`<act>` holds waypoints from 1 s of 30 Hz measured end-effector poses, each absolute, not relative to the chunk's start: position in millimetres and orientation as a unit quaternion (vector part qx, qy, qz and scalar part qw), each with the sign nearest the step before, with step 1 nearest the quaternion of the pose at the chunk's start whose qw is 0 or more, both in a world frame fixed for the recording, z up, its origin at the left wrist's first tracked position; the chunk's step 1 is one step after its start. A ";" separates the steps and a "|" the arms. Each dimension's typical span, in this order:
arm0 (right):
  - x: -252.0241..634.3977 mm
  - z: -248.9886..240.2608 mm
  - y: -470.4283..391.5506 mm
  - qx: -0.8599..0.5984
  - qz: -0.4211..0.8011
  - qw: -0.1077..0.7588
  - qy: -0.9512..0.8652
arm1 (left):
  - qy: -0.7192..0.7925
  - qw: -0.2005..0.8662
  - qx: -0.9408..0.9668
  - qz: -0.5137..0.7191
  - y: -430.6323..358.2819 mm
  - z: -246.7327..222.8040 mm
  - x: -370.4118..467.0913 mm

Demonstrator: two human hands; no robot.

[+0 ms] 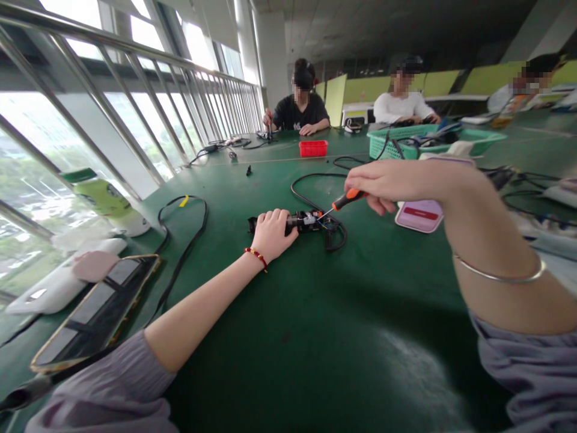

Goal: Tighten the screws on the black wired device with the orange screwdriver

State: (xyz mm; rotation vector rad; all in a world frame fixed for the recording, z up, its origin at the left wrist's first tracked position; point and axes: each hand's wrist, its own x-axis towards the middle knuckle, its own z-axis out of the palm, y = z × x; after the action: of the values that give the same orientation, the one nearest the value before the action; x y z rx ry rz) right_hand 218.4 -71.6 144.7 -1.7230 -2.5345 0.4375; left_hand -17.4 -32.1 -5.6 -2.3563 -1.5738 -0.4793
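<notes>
My left hand (pixel 274 233) is closed over the near end of a black device (pixel 309 221), pressing it down on the green table (pixel 288 313). The device's casing is off at its right part, where small metal parts and coloured wires show; its exact kind I cannot make out. My right hand (pixel 383 183) grips an orange and black screwdriver (pixel 349 197) by the handle. The screwdriver slants down to the left, and its tip reaches the exposed parts. Whether the tip sits in a screw is too small to tell. A black cord (pixel 301 180) loops behind and beside the device.
A pink-and-white phone-like object (pixel 419 218) lies under my right wrist. Farther back are a red basket (pixel 313 148) and a green basket (pixel 381 146) of cables. A tablet-like panel (pixel 97 313) and a green-lidded jar (pixel 106 201) are at left. People sit across the table.
</notes>
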 end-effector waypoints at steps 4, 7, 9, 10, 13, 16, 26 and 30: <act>212.4 144.9 -77.4 -0.554 0.077 0.072 -0.826 | -0.544 0.132 -0.812 -0.164 -31.1 -6.5 -17.0; 213.6 146.8 -81.3 -0.524 0.075 0.048 -0.847 | -0.544 0.136 -0.811 -0.165 -30.5 -7.2 -17.5; 214.5 147.4 -81.2 -0.519 0.097 0.018 -0.849 | -0.542 0.137 -0.812 -0.165 -30.4 -7.3 -17.9; 214.4 147.3 -80.3 -0.525 0.110 0.009 -0.844 | -0.542 0.136 -0.813 -0.165 -30.3 -7.2 -18.0; 212.9 145.8 -76.7 -0.555 0.113 0.014 -0.824 | -0.543 0.133 -0.813 -0.164 -30.6 -6.6 -17.7; 213.7 144.7 -75.7 -0.562 0.105 0.020 -0.820 | -0.544 0.135 -0.812 -0.164 -30.8 -6.8 -17.3; 225.0 146.2 -75.0 -0.514 0.073 0.070 -0.852 | -0.540 0.140 -0.814 -0.165 -29.3 -9.8 -18.6; 219.3 147.7 -78.0 -0.561 0.122 0.021 -0.819 | -0.542 0.134 -0.813 -0.163 -31.1 -7.5 -16.9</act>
State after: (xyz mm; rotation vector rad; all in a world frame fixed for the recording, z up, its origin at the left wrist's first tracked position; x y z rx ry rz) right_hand 219.3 -78.0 147.7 -1.7386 -2.5385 0.3790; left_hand -16.9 -31.1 -7.5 -2.3569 -1.5719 -0.4736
